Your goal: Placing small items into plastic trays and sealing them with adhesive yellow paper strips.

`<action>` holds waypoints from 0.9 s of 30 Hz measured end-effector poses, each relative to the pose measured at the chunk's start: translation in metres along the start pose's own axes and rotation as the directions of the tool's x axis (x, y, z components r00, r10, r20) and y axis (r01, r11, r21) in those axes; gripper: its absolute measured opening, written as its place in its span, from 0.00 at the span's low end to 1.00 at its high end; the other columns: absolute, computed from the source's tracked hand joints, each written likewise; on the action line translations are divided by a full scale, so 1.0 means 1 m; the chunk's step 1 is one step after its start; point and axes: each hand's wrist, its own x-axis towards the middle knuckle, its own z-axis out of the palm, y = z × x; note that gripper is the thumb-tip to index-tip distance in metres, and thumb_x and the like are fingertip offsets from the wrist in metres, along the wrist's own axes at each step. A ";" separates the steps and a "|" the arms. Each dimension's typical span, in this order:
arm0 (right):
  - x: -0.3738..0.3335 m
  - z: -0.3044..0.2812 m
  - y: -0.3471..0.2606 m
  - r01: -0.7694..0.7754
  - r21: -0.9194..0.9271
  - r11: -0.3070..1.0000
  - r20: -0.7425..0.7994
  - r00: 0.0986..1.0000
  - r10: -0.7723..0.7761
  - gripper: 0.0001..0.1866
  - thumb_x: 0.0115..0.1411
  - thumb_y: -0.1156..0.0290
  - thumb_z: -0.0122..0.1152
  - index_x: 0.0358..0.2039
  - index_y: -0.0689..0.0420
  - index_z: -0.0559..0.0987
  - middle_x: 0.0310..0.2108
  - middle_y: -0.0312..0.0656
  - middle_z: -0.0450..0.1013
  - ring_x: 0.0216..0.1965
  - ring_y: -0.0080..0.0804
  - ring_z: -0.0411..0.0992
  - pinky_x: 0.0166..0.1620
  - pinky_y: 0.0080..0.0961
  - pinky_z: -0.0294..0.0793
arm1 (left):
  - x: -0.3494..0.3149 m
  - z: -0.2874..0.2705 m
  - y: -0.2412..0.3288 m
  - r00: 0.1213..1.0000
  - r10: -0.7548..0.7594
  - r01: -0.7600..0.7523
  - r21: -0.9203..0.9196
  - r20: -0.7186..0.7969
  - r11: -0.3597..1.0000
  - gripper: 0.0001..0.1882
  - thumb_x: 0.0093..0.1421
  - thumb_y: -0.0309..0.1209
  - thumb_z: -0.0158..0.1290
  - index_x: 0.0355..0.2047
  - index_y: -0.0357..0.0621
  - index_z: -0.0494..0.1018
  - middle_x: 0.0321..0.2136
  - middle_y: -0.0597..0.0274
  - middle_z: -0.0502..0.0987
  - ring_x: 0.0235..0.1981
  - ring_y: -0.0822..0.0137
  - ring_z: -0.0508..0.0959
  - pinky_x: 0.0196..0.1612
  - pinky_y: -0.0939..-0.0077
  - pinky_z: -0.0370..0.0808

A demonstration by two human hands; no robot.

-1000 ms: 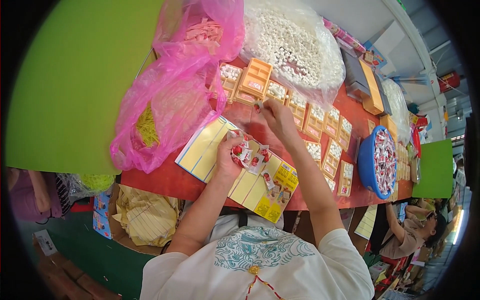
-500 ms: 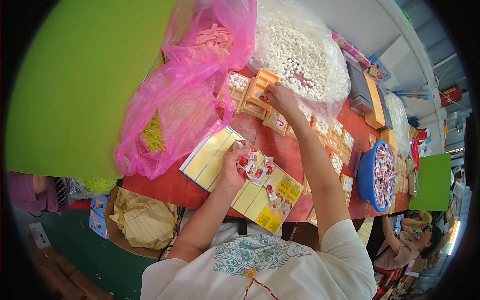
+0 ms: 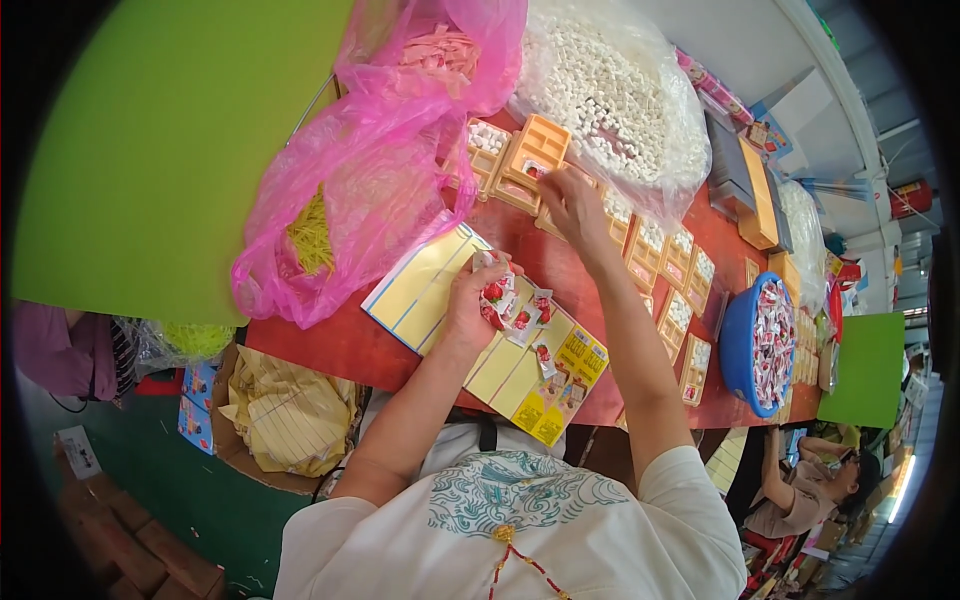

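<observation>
My left hand (image 3: 472,305) is closed round several small clear packets (image 3: 497,292) with red strawberry prints. It rests over a yellow printed card sheet (image 3: 420,283), where a few loose packets (image 3: 543,360) lie. My right hand (image 3: 578,212) hovers over the orange compartment trays, its fingers curled together; what they hold, if anything, is hidden. Just beyond its fingertips, one strawberry packet (image 3: 535,169) sits in the raised orange tray (image 3: 542,140). Beside that tray is another tray (image 3: 487,140) with white pieces in it.
A clear bag of white pieces (image 3: 600,90) stands behind the trays. Pink plastic bags (image 3: 385,150) with pink and yellow strips lie at left. A blue basin (image 3: 738,345) of wrapped packets is at right, beside filled trays (image 3: 680,312). Another person (image 3: 805,490) sits far right.
My right hand has drawn back slightly from the raised tray, and the strawberry packet now lies in it without my fingers on it. My left hand still grips its packets.
</observation>
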 end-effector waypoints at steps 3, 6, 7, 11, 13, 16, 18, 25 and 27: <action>-0.030 -0.005 -0.028 -0.004 0.314 0.949 0.327 0.939 -0.104 0.10 0.56 0.68 0.60 0.34 0.61 0.77 0.33 0.48 0.71 0.35 0.43 0.71 0.38 0.30 0.70 | -0.001 0.006 -0.003 0.999 0.008 -0.007 -0.018 0.043 1.000 0.10 0.54 0.23 0.52 0.38 0.42 0.72 0.31 0.57 0.78 0.31 0.68 0.77 0.35 0.74 0.75; -0.050 -0.010 -0.056 0.100 0.215 0.971 0.305 0.938 -0.164 0.10 0.56 0.69 0.60 0.34 0.62 0.77 0.31 0.46 0.71 0.34 0.41 0.71 0.37 0.31 0.70 | -0.005 0.017 -0.005 0.995 0.097 -0.097 -0.001 0.001 0.995 0.11 0.55 0.21 0.51 0.39 0.41 0.73 0.32 0.60 0.77 0.33 0.69 0.78 0.37 0.75 0.76; -0.052 -0.008 -0.057 0.100 0.214 0.972 0.304 0.939 -0.164 0.10 0.56 0.69 0.60 0.34 0.62 0.77 0.31 0.46 0.71 0.34 0.41 0.71 0.37 0.31 0.70 | -0.004 0.013 -0.007 0.996 0.090 -0.090 0.035 0.008 0.995 0.11 0.55 0.21 0.50 0.40 0.40 0.73 0.33 0.62 0.77 0.34 0.70 0.78 0.37 0.76 0.76; -0.055 -0.003 -0.051 0.297 0.087 0.951 0.223 0.924 -0.310 0.10 0.55 0.70 0.59 0.33 0.63 0.77 0.29 0.44 0.70 0.32 0.36 0.71 0.35 0.31 0.70 | -0.002 0.012 -0.010 0.993 0.106 -0.111 0.125 0.047 0.986 0.10 0.56 0.21 0.50 0.39 0.40 0.74 0.33 0.64 0.77 0.34 0.73 0.78 0.36 0.78 0.75; -0.055 0.001 -0.050 0.315 0.093 0.945 0.213 0.920 -0.328 0.09 0.55 0.70 0.59 0.33 0.63 0.77 0.29 0.43 0.70 0.32 0.36 0.71 0.35 0.30 0.70 | -0.002 0.011 -0.010 0.993 0.105 -0.112 0.134 0.056 0.985 0.11 0.57 0.22 0.49 0.41 0.40 0.73 0.33 0.63 0.77 0.34 0.71 0.78 0.36 0.76 0.76; -0.054 0.007 -0.041 0.109 0.214 0.971 0.194 0.969 -0.151 0.08 0.56 0.69 0.56 0.30 0.62 0.76 0.27 0.44 0.69 0.30 0.40 0.70 0.33 0.34 0.68 | -0.004 0.011 -0.006 0.995 0.042 -0.054 0.137 0.092 0.989 0.11 0.58 0.22 0.49 0.41 0.40 0.72 0.32 0.61 0.77 0.33 0.69 0.79 0.36 0.74 0.77; -0.050 0.013 -0.029 -0.082 0.396 0.915 0.106 0.993 0.044 0.07 0.55 0.73 0.54 0.30 0.63 0.75 0.24 0.43 0.70 0.26 0.33 0.69 0.31 0.29 0.68 | -0.005 0.013 -0.004 0.992 -0.017 0.001 0.132 0.121 0.991 0.10 0.58 0.22 0.50 0.41 0.40 0.72 0.31 0.60 0.77 0.32 0.68 0.79 0.35 0.73 0.77; -0.011 0.027 -0.009 -0.024 0.030 0.999 -0.179 0.983 0.029 0.07 0.56 0.71 0.56 0.30 0.62 0.76 0.26 0.43 0.73 0.26 0.40 0.73 0.30 0.32 0.69 | -0.001 0.008 -0.006 0.999 -0.031 0.030 0.034 0.016 0.999 0.09 0.58 0.24 0.52 0.39 0.39 0.72 0.30 0.58 0.78 0.29 0.68 0.79 0.34 0.72 0.78; -0.001 0.032 -0.007 0.053 -0.139 0.989 -0.241 0.967 -0.086 0.06 0.57 0.70 0.56 0.30 0.60 0.76 0.27 0.44 0.73 0.27 0.40 0.73 0.31 0.33 0.69 | -0.002 0.008 -0.005 0.999 -0.036 0.035 0.042 0.019 0.998 0.09 0.58 0.24 0.52 0.39 0.39 0.72 0.30 0.58 0.78 0.30 0.67 0.79 0.35 0.72 0.78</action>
